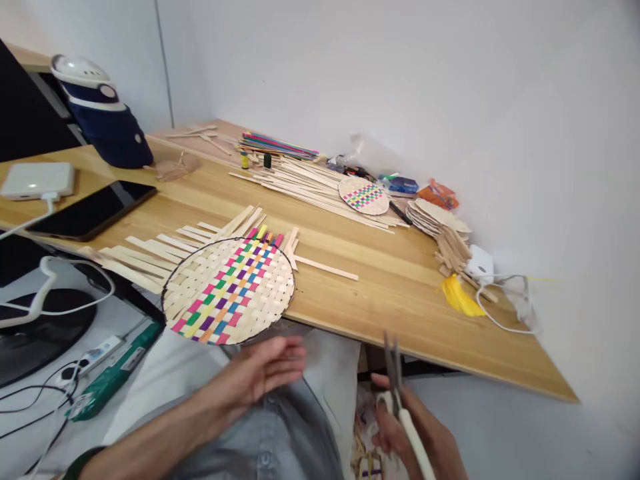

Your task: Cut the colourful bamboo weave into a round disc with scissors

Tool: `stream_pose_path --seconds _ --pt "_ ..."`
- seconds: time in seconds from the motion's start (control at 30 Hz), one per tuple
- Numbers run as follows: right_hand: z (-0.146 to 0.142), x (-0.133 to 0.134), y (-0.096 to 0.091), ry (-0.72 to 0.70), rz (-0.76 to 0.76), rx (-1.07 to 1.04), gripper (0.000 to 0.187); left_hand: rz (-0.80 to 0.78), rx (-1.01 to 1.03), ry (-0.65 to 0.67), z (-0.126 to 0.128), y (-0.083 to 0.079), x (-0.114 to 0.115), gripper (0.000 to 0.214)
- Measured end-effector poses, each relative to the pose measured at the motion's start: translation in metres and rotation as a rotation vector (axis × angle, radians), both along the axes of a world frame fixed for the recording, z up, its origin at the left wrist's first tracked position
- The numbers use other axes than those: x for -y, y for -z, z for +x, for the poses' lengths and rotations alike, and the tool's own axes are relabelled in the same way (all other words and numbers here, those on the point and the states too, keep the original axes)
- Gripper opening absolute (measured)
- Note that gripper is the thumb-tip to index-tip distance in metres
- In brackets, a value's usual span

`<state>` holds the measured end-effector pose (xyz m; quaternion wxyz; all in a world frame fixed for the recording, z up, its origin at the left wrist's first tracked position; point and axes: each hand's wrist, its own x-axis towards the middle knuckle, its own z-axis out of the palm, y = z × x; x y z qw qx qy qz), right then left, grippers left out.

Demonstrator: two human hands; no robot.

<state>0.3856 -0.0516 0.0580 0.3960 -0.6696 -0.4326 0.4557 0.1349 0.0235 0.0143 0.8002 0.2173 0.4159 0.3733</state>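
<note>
A round woven bamboo mat [230, 290] with a band of coloured strips lies at the near edge of the wooden table [390, 280], half hanging over it, with loose strip ends sticking out at the far side. My left hand [265, 370] hovers just below the mat's near rim, fingers stretched out flat, holding nothing. My right hand [415, 427] is lower right, below the table edge, closed round the white handles of a pair of scissors [397, 387] whose blades point up.
Bamboo strips [310, 183], coloured strips [277, 143], a small woven disc [364, 195] and a stack of discs [437, 217] lie further back. A tablet [90, 210], white box [37, 180], cap [103, 113], yellow tassel [460, 297] and charger cable [500, 287] sit around. Cables lie at left.
</note>
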Motion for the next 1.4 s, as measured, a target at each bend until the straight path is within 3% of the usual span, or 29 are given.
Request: stream_pose_path --seconds 0.1,0.17,0.23,0.33,0.47,0.6,0.73,0.87,1.0,1.27,1.4 --pt "-0.018 -0.017 -0.002 -0.039 -0.097 0.020 0.054 -0.120 -0.019 -0.325 -0.023 -0.016 -0.003 0.021" --pt "-0.029 -0.026 -0.003 -0.038 -0.070 0.002 0.054 -0.073 -0.047 -0.459 -0.029 -0.028 -0.010 0.010" --pt "-0.039 -0.031 -0.003 -0.059 -0.017 -0.055 0.054 0.000 -0.034 -0.545 -0.034 -0.042 -0.019 0.012" --pt "-0.051 -0.033 0.001 -0.123 0.003 -0.109 0.052 0.024 0.023 -0.485 -0.044 -0.056 -0.032 0.027" --pt "-0.056 -0.030 0.016 -0.081 0.032 -0.128 0.054 -0.073 0.021 -0.327 -0.055 -0.052 -0.034 0.040" --pt "-0.050 -0.027 0.025 -0.031 0.010 -0.107 0.059 -0.149 -0.029 -0.417 -0.068 -0.040 -0.032 0.044" --pt "-0.045 -0.027 0.021 -0.066 -0.114 -0.105 0.059 -0.045 -0.209 -0.596 -0.089 -0.037 -0.039 0.029" --pt "-0.048 -0.029 0.033 -0.036 -0.058 -0.097 0.064 0.037 -0.330 -0.655 -0.096 -0.036 -0.040 0.018" --pt "-0.049 -0.027 0.046 -0.020 0.000 -0.094 0.065 0.089 -0.342 -0.556 -0.085 -0.034 -0.027 0.014" --pt "-0.045 -0.017 0.021 -0.069 0.018 -0.188 0.049 0.186 -0.337 -0.112 -0.062 -0.033 -0.010 0.026" --pt "-0.062 -0.005 0.026 0.033 0.183 -0.252 0.043 0.134 -0.336 0.073 -0.042 -0.024 -0.016 0.030"
